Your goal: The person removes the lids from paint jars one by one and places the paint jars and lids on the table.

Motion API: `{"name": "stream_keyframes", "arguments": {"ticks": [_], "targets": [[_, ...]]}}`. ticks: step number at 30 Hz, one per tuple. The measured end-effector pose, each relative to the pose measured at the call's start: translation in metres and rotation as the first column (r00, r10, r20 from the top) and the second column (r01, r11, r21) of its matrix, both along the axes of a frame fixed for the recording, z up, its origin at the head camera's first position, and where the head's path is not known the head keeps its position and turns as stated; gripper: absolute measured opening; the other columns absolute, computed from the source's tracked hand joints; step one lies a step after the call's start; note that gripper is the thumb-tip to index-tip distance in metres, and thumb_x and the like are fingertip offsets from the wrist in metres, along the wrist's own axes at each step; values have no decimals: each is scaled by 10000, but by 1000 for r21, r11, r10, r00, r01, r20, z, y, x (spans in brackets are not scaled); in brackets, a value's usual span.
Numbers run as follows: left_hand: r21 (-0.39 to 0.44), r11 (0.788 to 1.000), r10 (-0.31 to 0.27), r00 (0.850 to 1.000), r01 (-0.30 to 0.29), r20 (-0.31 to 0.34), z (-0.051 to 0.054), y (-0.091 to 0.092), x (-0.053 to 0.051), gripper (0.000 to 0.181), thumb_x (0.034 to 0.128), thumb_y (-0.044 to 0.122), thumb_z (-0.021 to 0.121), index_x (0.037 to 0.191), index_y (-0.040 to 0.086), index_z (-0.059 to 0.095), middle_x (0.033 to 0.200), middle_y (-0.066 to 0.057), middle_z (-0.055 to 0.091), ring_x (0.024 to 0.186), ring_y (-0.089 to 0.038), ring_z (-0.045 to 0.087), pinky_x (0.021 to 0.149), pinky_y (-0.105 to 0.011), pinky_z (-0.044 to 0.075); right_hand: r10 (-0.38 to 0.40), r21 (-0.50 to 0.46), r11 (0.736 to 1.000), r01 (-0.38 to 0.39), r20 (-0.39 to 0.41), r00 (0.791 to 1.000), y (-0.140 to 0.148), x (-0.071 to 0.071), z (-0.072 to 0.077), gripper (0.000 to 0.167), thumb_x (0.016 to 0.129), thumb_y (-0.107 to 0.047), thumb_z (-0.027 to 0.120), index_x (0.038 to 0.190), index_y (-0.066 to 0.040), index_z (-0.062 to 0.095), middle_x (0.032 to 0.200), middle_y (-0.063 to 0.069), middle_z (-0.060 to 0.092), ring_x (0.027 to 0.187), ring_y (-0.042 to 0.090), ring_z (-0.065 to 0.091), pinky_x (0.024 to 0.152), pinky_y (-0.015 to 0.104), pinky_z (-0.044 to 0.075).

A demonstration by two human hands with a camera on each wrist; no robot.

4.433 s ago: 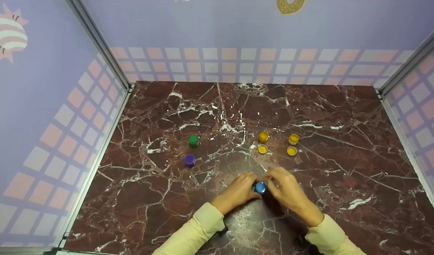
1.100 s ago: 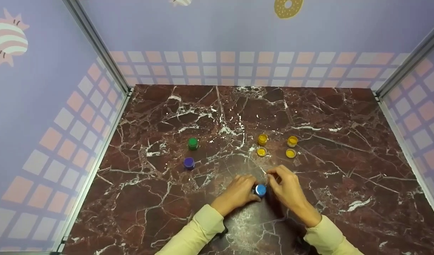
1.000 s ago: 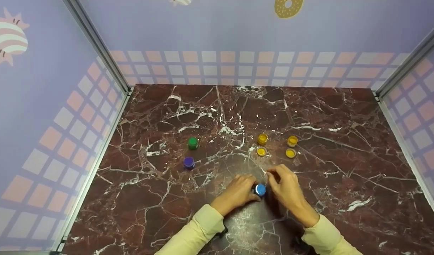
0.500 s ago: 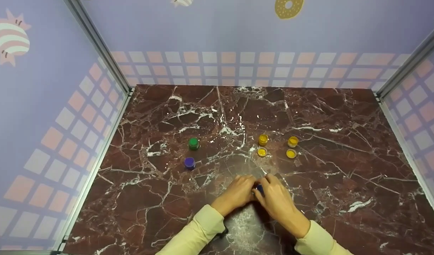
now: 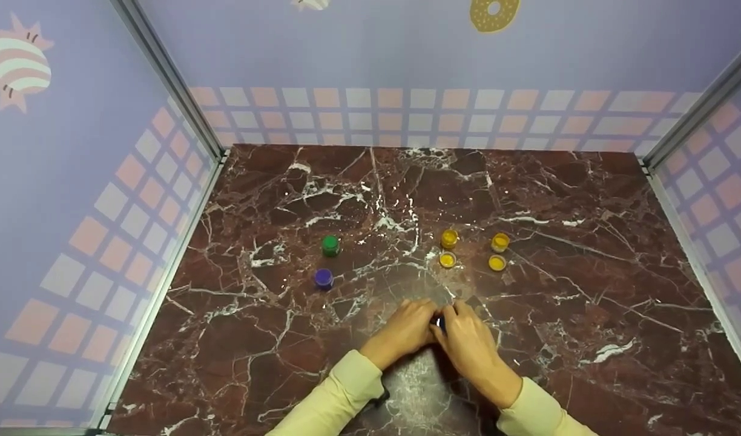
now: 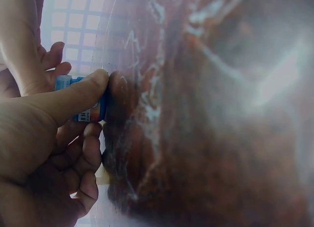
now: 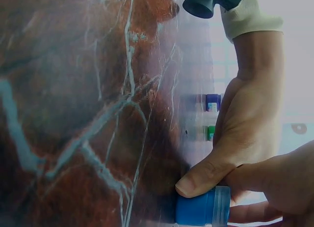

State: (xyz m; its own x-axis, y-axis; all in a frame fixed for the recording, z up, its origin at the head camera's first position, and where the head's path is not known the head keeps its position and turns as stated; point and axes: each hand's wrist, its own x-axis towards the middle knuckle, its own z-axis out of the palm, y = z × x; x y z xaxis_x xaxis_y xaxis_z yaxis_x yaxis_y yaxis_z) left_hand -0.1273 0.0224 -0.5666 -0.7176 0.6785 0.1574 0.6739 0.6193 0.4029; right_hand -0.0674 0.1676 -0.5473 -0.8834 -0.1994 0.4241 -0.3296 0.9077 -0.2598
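Note:
A small blue paint jar (image 7: 195, 211) with a clear-rimmed lid (image 7: 222, 206) stands on the table between the two hands. My left hand (image 5: 407, 327) grips the jar's body, its thumb along the labelled side (image 6: 87, 114) in the left wrist view. From the other side, my right hand (image 5: 470, 339) curls its fingers round the lid. In the head view the fingers hide most of the jar, leaving only a dark blue patch (image 5: 440, 322).
Green (image 5: 330, 246) and purple (image 5: 324, 279) paint jars stand lidded at left. Beyond the hands are two uncovered yellow jars, one left (image 5: 449, 238) and one right (image 5: 500, 243). Their lids (image 5: 447, 260) lie in front, yellow inside. Patterned walls (image 5: 370, 115) enclose the marbled table (image 5: 255, 339).
My right hand, beside the jar a second ago with the blue top visible, has moved left onto it and now covers the lid. The left hand keeps its grip; the other jars have not moved.

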Motion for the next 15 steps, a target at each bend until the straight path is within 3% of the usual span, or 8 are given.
{"name": "stream_keyframes", "arguments": {"ticks": [7, 15], "targets": [[0, 1000, 7, 1000, -7, -9, -1, 0, 0, 314, 772, 326, 855, 881, 101, 664, 923, -32, 709, 897, -205, 692, 796, -320, 462, 48, -28, 998, -48, 20, 999, 2, -1, 0, 272, 788, -91, 871, 888, 16, 642, 859, 105, 558, 762, 317, 619, 629, 464, 550], [-13, 1000, 7, 1000, -7, 8, -1, -2, 0, 368, 783, 381, 846, 947, 101, 673, 959, -21, 696, 927, -193, 686, 824, -322, 461, 148, -68, 987, -145, 51, 988, 11, -3, 2, 253, 790, -40, 856, 945, 16, 663, 888, 78, 549, 812, 290, 611, 695, 441, 548]]}}
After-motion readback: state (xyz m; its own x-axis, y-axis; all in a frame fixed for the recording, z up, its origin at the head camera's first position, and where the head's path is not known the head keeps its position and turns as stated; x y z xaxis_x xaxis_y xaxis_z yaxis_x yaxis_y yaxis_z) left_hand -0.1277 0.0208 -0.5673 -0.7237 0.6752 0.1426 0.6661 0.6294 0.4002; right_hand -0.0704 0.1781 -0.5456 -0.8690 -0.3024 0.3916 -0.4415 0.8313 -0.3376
